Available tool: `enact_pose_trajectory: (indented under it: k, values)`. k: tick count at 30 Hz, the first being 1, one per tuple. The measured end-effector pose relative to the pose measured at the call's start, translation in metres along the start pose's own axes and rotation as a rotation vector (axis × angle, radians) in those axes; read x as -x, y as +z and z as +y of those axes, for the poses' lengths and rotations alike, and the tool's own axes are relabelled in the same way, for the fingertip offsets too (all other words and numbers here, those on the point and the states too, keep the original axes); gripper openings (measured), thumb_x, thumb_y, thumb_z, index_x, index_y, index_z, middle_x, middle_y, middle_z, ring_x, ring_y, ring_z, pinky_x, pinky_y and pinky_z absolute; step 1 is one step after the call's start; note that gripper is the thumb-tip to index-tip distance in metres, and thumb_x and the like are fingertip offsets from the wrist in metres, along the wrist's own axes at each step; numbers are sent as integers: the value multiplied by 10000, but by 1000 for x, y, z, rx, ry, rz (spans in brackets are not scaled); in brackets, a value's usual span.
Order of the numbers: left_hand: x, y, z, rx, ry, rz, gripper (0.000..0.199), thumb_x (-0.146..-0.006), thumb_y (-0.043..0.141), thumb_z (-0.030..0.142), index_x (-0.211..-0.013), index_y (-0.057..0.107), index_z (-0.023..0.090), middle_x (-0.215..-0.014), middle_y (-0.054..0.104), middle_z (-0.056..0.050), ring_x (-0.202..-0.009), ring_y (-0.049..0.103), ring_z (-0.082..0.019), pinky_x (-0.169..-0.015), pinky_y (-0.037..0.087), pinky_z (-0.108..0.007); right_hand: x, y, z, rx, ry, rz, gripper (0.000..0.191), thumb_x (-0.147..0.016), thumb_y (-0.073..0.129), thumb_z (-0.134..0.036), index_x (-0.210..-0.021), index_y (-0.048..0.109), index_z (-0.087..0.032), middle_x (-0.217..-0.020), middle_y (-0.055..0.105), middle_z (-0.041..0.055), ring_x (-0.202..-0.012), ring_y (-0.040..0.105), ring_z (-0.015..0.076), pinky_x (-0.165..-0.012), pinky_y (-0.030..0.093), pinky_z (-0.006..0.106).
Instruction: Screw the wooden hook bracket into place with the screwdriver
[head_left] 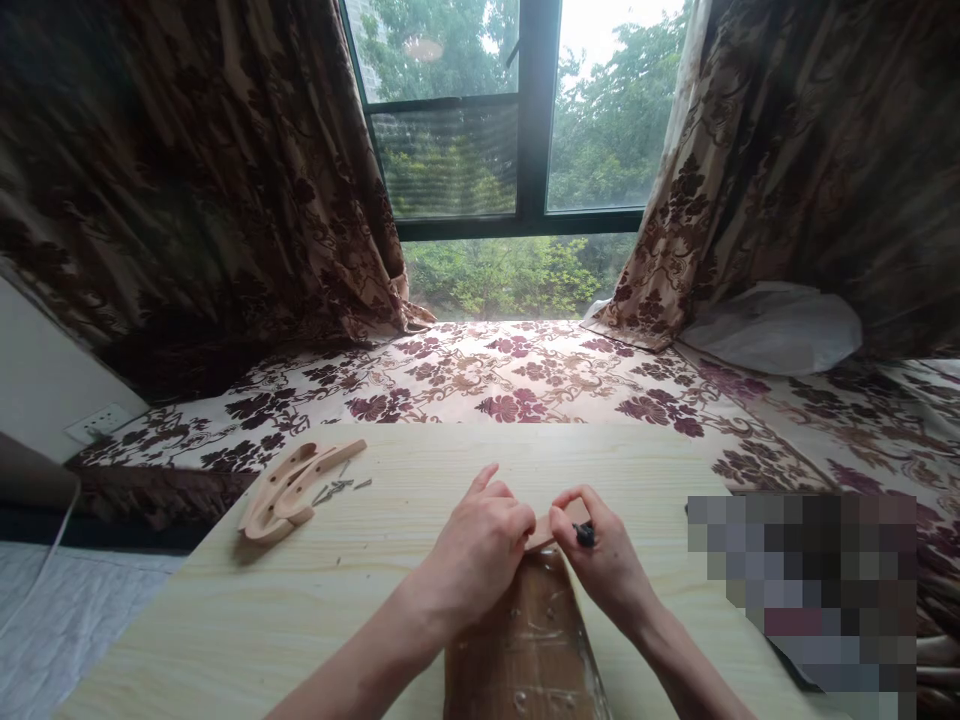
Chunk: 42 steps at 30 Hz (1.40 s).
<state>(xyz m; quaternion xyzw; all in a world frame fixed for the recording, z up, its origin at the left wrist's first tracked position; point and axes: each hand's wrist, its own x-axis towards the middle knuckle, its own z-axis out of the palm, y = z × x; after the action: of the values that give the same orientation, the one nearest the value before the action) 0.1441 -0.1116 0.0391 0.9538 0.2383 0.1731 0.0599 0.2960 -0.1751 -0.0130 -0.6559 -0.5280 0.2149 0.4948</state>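
Observation:
My left hand (484,535) is closed, its thumb and finger pressing on a light wooden piece (541,535) at the far end of a brown, tape-wrapped box (521,640). The little finger sticks out. Curled beside it, my right hand (604,550) grips a black-handled tool (585,535); its working end is hidden, so its kind cannot be told. Part of the wooden piece runs behind the right fingers. Off to the left lie curved wooden parts (300,490) with drilled holes, and several small metal screws or pins (334,490) are scattered next to them.
A pale wood-grain table (375,640) carries everything. A blurred-out item (802,590) sits at its right edge. Behind are a floral-covered ledge (517,375), patterned curtains, a window and a white plastic bag (776,325). A few dark specks dot the tabletop.

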Motion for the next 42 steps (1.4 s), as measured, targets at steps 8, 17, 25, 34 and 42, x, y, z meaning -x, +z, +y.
enact_pose_trajectory:
  k: [8,17,25,34,42]
  values:
    - [0,-3,3,14,-11,-17,254,-851,514,77,-631,583,184,-604,619,31,-703,573,-119,-1127,213,-413,10,-23,-8,-114,55,-149,417,-835,553,-442,-1125,389,-192,-692,560,-39,-610,532,138,-609,444,257]
    - [-2,-3,1,41,-40,-34,250,-789,477,12,-842,638,194,-713,667,18,-726,599,-127,-1129,203,-420,25,-112,-40,250,-20,-398,236,-876,452,-250,-1101,519,-251,-997,616,42,-873,589,186,-726,468,291]
    - [-2,-3,3,28,-59,-38,229,-766,492,16,-879,620,169,-710,659,5,-719,596,-136,-1130,205,-395,1,-98,-67,467,-318,-503,225,-875,508,-176,-1037,641,-259,-916,657,13,-766,595,148,-682,422,260]
    - [-2,-4,4,18,-66,-40,185,-798,489,43,-864,592,181,-691,630,18,-705,593,-129,-1136,190,-389,-15,-88,-76,573,-384,-474,183,-881,528,-234,-980,681,-237,-764,626,-2,-653,544,131,-624,382,251]
    - [-4,-5,5,21,-66,-56,151,-809,504,57,-779,566,191,-677,621,24,-710,586,-131,-1128,213,-393,-22,-86,-82,608,-464,-518,186,-885,518,-201,-966,686,-208,-799,637,23,-693,558,135,-635,370,244]
